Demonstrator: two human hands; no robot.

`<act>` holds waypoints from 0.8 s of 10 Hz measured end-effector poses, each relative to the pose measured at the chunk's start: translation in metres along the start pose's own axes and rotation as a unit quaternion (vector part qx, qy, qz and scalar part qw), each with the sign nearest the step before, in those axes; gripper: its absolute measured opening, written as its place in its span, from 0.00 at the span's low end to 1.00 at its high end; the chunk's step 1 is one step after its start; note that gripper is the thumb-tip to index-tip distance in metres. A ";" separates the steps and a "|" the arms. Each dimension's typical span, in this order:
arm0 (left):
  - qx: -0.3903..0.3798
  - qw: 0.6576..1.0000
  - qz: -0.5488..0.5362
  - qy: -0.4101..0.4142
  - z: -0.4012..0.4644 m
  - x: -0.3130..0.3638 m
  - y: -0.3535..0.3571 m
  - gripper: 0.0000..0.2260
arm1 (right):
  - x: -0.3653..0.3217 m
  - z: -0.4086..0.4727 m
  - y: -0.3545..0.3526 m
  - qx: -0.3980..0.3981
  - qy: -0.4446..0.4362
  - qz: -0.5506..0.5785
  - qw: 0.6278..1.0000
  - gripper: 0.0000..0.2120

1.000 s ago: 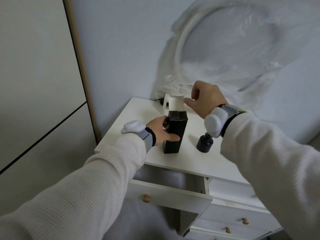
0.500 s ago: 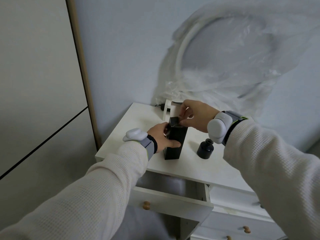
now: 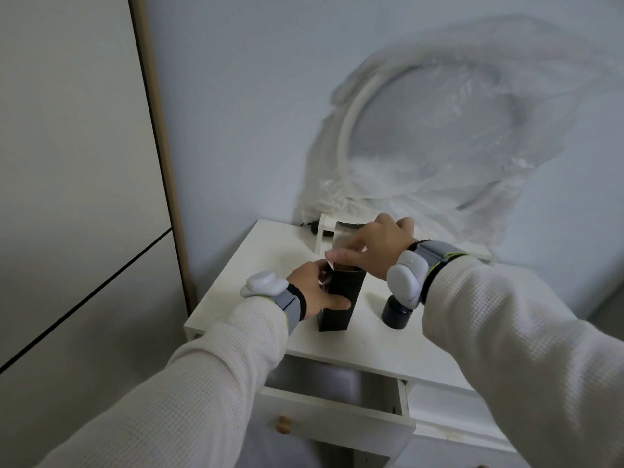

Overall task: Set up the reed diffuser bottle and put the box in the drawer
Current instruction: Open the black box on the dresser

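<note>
My left hand [image 3: 312, 288] is wrapped around the tall black box [image 3: 341, 300], thumb across its near face and fingers round its far side, clamped on it at mid-height. My right hand [image 3: 374, 248] hangs over the box's top end, fingers bent down onto a pale flap [image 3: 332, 263] there; I cannot tell whether it pinches the flap or only presses on it.

The box stands on the white cabinet top [image 3: 256, 265], roughly at the centre of the surface. At about 3 o'clock from it, just beside it but apart, sits the small dark diffuser bottle [image 3: 395, 315], its upper part hidden behind my right wrist device [image 3: 407, 282]. At 6 o'clock, below the front edge, the top drawer [image 3: 337, 400] is pulled out, with a wooden knob [image 3: 284, 424] on its front. At 12 o'clock a round white frame wrapped in clear plastic [image 3: 439, 146] leans on the pale wall. A wardrobe panel [image 3: 67, 163] fills the 9 o'clock side.

The box's long axis runs vertical, its top end upward.
</note>
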State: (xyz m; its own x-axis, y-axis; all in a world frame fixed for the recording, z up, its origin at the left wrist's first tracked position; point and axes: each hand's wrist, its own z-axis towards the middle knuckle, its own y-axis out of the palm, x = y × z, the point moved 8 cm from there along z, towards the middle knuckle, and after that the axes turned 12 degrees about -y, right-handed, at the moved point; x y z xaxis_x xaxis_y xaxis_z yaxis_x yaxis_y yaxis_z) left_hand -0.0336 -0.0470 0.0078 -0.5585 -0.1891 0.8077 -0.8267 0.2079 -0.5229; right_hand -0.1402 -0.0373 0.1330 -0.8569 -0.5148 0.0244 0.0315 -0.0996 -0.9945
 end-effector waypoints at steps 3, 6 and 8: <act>0.015 0.998 0.049 0.021 0.002 0.006 0.000 0.26 | -0.030 0.020 -0.012 -0.120 -0.018 -0.180 0.976 0.09; 0.020 0.997 0.060 0.043 0.001 -0.003 -0.001 0.28 | -0.005 0.044 0.027 -0.203 0.049 -0.078 0.975 0.17; 0.034 0.998 0.027 0.038 0.005 -0.014 -0.003 0.26 | -0.001 0.057 0.055 -0.198 0.025 -0.089 0.976 0.20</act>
State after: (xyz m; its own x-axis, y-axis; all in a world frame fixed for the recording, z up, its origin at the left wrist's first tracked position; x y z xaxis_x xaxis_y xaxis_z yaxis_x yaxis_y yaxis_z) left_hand -0.0232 -0.0498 -0.0031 -0.5973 -0.1058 0.7950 -0.7999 0.1498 -0.5811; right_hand -0.1087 -0.0910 0.0838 -0.8548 -0.4767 0.2052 -0.3127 0.1574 -0.9367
